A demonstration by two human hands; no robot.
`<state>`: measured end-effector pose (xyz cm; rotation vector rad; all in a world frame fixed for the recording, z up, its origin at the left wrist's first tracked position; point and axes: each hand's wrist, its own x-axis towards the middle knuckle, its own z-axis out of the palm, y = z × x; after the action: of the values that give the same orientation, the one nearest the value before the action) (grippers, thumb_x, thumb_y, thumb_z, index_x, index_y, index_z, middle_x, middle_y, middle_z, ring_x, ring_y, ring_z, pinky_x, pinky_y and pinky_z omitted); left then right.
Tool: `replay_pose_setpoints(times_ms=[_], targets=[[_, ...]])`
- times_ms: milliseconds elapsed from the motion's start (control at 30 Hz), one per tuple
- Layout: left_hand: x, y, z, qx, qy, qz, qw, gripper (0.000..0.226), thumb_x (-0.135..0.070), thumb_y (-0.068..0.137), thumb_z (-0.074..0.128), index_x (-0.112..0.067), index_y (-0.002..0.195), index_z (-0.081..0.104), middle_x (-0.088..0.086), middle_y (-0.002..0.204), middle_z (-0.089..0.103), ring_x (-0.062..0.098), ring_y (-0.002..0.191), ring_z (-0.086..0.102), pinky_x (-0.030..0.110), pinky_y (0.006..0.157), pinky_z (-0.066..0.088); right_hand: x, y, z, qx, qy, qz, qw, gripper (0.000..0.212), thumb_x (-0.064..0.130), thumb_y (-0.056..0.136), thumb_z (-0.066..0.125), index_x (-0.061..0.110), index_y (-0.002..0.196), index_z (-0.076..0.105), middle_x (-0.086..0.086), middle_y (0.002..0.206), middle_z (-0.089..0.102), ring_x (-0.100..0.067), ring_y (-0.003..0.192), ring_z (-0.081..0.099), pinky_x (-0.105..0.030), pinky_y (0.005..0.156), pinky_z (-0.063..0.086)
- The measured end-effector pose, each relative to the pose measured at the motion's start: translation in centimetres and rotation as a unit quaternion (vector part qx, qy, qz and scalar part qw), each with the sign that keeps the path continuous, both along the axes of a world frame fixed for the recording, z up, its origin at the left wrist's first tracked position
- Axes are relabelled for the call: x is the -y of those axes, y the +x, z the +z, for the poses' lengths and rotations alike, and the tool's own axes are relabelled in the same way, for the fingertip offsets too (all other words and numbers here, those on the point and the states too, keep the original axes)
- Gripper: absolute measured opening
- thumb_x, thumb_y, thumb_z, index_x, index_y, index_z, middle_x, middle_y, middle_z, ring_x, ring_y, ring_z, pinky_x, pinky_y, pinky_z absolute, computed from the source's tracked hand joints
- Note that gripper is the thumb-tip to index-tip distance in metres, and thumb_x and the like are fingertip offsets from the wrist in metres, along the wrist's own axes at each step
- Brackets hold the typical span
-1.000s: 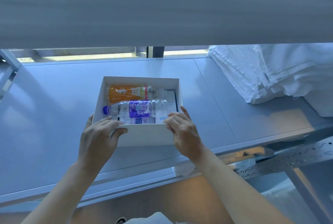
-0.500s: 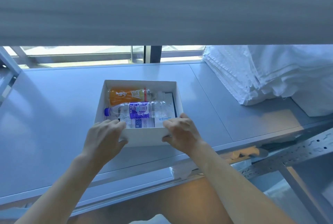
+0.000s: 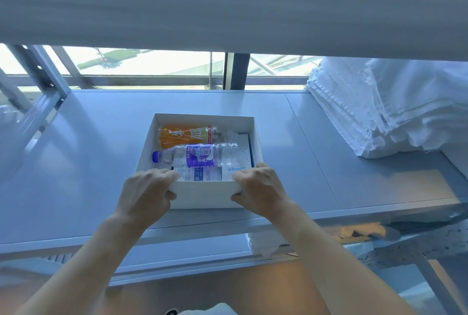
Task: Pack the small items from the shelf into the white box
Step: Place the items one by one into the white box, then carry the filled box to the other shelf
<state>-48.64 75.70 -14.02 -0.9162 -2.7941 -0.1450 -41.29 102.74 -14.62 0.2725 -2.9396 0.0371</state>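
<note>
Hands grip the white box (image 3: 205, 195) on the shelf (image 3: 83, 152) — left hand (image 3: 145, 194) and right hand (image 3: 260, 188) curl over its near corners; two bottles (image 3: 197, 158) lie inside.

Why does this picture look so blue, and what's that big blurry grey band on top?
Head view: daylight from the window behind tints the shelf bluish and glares; the grey band is a near surface, smeared and out of focus; the box and both hands stay fairly sharp.
</note>
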Motion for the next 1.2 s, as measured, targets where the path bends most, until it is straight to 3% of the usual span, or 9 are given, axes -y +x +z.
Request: replay_pose_setpoints(times_ms=[100,300,400,533,700,833,933,1200], targets=[[0.9,1.4,0.3,-0.009,0.005,0.025,1.000,0.044,-0.015,0.056,0.093,-0.020,0.068,0.051,-0.006,0.062,0.060,0.027,0.058,0.062,0.024,0.049,0.027,0.6,-0.3,0.1,-0.007,-0.013,0.026,1.000,0.042,0.022,0.051,0.079,0.020,0.058,0.037,0.004,0.046,0.046,-0.027,0.040,0.041,-0.027,0.057,0.037],[3.3,5.0,0.5,-0.010,0.001,0.085,0.996,0.047,-0.015,0.053,0.096,-0.021,0.067,0.052,-0.010,0.062,0.060,0.021,0.055,0.060,0.017,0.048,0.016,2.2,-1.2,0.1,-0.019,-0.007,0.103,0.994,0.038,0.022,0.052,0.077,0.020,0.058,0.039,0.004,0.047,0.045,-0.025,0.040,0.041,-0.027,0.060,0.027],[4.8,7.5,0.4,-0.011,-0.003,0.130,0.992,0.054,-0.017,0.046,0.099,-0.023,0.066,0.049,-0.010,0.060,0.060,0.020,0.052,0.059,0.013,0.053,0.005,3.9,-1.5,0.0,-0.013,-0.010,0.148,0.989,0.038,0.023,0.052,0.078,0.020,0.058,0.040,0.004,0.047,0.047,-0.025,0.040,0.042,-0.026,0.058,0.034],[6.9,10.5,0.3,-0.011,0.004,0.175,0.985,0.055,-0.015,0.045,0.099,-0.024,0.067,0.050,-0.009,0.060,0.060,0.020,0.051,0.059,0.014,0.052,0.009,6.4,-1.7,-0.3,-0.010,-0.004,0.207,0.978,0.032,0.025,0.056,0.077,0.020,0.061,0.046,0.003,0.052,0.055,-0.025,0.044,0.050,-0.027,0.061,0.033],[10.2,14.0,0.5,-0.025,0.011,0.233,0.972,0.048,-0.016,0.049,0.096,-0.024,0.069,0.053,-0.009,0.063,0.061,0.021,0.056,0.062,0.022,0.050,0.029,10.0,-1.3,0.0,-0.016,-0.002,0.265,0.964,0.036,0.029,0.054,0.081,0.022,0.061,0.046,0.004,0.055,0.060,-0.022,0.045,0.054,-0.025,0.064,0.026],[13.5,16.8,0.7,-0.029,0.026,0.280,0.959,0.041,-0.015,0.051,0.093,-0.023,0.068,0.057,-0.009,0.063,0.061,0.021,0.055,0.061,0.026,0.048,0.041,14.0,-0.5,0.5,-0.012,-0.009,0.306,0.952,0.039,0.030,0.051,0.082,0.023,0.060,0.044,0.005,0.054,0.059,-0.021,0.043,0.049,-0.024,0.058,0.035],[16.4,19.0,0.7,-0.026,0.033,0.308,0.951,0.039,-0.016,0.051,0.092,-0.023,0.067,0.057,-0.010,0.063,0.061,0.020,0.056,0.061,0.025,0.049,0.041,17.5,0.3,1.0,-0.012,-0.009,0.337,0.942,0.043,0.031,0.048,0.081,0.025,0.060,0.041,0.005,0.053,0.058,-0.021,0.043,0.049,-0.022,0.058,0.042],[26.6,23.9,1.4,-0.035,0.060,0.350,0.934,0.043,-0.008,0.042,0.091,-0.023,0.063,0.057,-0.009,0.059,0.060,0.022,0.051,0.060,0.019,0.047,0.029,29.0,2.2,2.1,-0.027,0.017,0.388,0.921,0.034,0.030,0.049,0.082,0.020,0.059,0.051,0.003,0.053,0.058,-0.022,0.045,0.053,-0.023,0.060,0.026]])
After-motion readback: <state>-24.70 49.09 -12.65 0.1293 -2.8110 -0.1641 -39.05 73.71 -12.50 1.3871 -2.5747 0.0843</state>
